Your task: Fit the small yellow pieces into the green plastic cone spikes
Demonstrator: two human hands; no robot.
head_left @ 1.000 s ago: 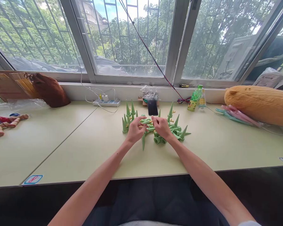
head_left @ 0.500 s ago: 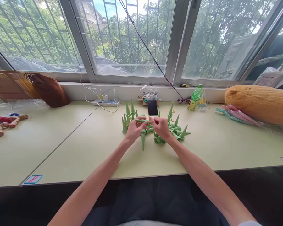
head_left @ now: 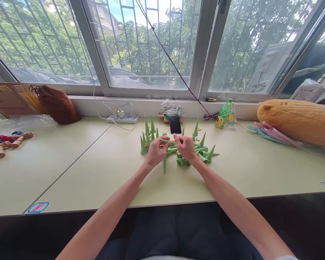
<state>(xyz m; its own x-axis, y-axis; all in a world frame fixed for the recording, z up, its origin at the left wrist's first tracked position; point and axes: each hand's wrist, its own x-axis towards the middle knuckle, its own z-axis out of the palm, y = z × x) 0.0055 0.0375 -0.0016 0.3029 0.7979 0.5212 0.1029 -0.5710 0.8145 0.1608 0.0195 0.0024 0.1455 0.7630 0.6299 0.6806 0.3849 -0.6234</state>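
Note:
My left hand (head_left: 157,151) is closed on a slim green plastic cone (head_left: 164,140), held above the table with its point to the left. My right hand (head_left: 185,147) pinches at the cone's other end, where a small yellow part (head_left: 172,141) shows between the hands; its fingertips partly hide what they grip. Several upright green cones (head_left: 146,127) stand beyond my left hand. Another tall cone (head_left: 196,128) with yellow pegs rises past my right hand. Short green tubes (head_left: 202,148) lie in a heap by my right wrist, and one cone (head_left: 164,166) below points towards me.
Behind the cones a black phone (head_left: 175,124) leans on a small box. At the back are a power strip (head_left: 130,119), a green-capped bottle (head_left: 224,113) and a brown pouch (head_left: 58,104). A plush cushion (head_left: 300,119) lies right; wooden toys (head_left: 16,141) lie far left.
My left hand has turned slightly, its fingers curling closer round the green cone. The yellow part between my hands shows more clearly. My right hand has barely moved.

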